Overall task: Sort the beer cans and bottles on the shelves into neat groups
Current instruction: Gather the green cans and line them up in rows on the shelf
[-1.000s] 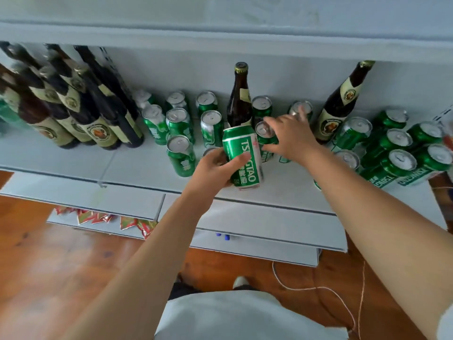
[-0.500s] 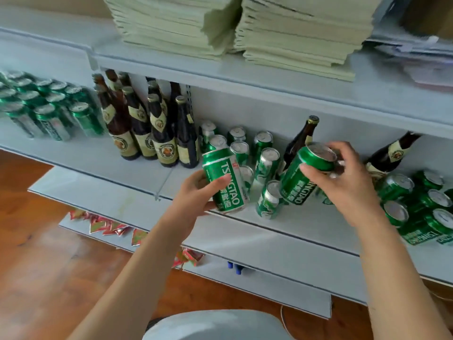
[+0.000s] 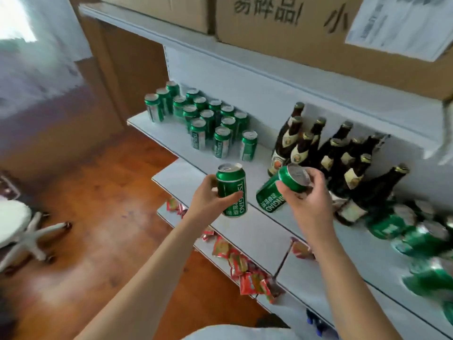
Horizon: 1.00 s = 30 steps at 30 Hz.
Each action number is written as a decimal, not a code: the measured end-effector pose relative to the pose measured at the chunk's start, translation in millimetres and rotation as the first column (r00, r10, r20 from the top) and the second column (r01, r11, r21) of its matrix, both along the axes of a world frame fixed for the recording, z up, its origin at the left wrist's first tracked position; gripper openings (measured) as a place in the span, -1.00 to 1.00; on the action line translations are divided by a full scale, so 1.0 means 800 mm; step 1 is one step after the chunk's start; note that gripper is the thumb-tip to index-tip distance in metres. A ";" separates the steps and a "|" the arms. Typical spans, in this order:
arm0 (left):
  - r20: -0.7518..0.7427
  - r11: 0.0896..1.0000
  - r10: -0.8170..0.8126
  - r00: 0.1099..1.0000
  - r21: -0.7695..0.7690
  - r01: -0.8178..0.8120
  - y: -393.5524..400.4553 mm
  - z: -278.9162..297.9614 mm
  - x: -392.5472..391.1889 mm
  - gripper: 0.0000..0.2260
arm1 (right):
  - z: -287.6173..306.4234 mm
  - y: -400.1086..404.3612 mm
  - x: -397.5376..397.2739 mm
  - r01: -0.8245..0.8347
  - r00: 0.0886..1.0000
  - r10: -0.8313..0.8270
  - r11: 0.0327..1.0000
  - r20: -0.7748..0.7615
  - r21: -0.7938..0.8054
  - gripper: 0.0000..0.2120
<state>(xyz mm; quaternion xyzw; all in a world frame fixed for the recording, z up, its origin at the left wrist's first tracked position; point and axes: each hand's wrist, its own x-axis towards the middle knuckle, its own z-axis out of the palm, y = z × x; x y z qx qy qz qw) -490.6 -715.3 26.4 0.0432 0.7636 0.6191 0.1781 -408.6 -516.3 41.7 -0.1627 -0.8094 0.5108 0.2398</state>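
My left hand [image 3: 208, 200] grips an upright green Tsingtao can [image 3: 232, 190] in front of the white shelf [image 3: 264, 155]. My right hand [image 3: 308, 197] grips a second green can [image 3: 277, 192] by its top end, tilted to the left. Both cans are held in the air, just off the shelf's front edge. Beyond them, at the shelf's left end, stands a group of several green cans [image 3: 208, 119]. To its right stands a cluster of several brown beer bottles [image 3: 328, 148]. More green cans [image 3: 426, 241] lie blurred at the far right.
Cardboard boxes [image 3: 294, 23] fill the shelf above. Red snack packets [image 3: 235, 258] lie on a lower shelf. A white chair base [image 3: 31, 231] stands on the wooden floor at the left. Bare shelf lies between the can group and the bottles.
My view has swung left along the shelf. Both hands have carried their cans leftward, from the loose cans on the right toward the can group at the left end.
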 end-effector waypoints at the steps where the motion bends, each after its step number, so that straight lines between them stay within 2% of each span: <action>1: -0.016 1.000 0.013 1.000 -0.019 -0.014 -0.012 -0.004 -0.023 -0.50 | -0.005 -0.015 -0.026 -0.002 1.000 0.002 0.999 0.014 0.039 -0.45; 4: -0.043 0.996 0.064 0.997 -0.058 -0.066 -0.039 -0.017 -0.092 -0.48 | -0.027 -0.047 -0.100 0.015 1.000 -0.017 0.995 0.018 0.101 -0.39; 10: -0.113 0.972 0.202 0.973 -0.096 -0.213 -0.084 -0.061 -0.245 -0.47 | -0.101 -0.079 -0.226 0.112 0.989 -0.126 0.979 0.072 0.170 -0.44; 15: -0.186 0.927 0.278 0.942 -0.204 -0.314 -0.127 -0.095 -0.359 -0.49 | -0.124 -0.105 -0.289 0.155 0.966 -0.203 0.950 0.158 0.272 -0.42; 18: -0.169 0.931 0.260 0.951 -0.219 -0.293 -0.142 -0.110 -0.415 -0.48 | -0.126 -0.136 -0.314 0.137 0.962 -0.205 0.934 0.179 0.331 -0.42; 24: -0.199 0.948 0.161 0.967 -0.240 -0.207 -0.169 -0.139 -0.514 -0.46 | -0.112 -0.235 -0.413 -0.020 0.981 -0.071 0.890 0.180 0.456 -0.36; 30: -0.144 0.955 0.118 0.982 -0.255 -0.153 -0.171 -0.159 -0.568 -0.35 | -0.121 -0.298 -0.524 -0.024 0.908 -0.213 0.834 0.361 0.552 -0.30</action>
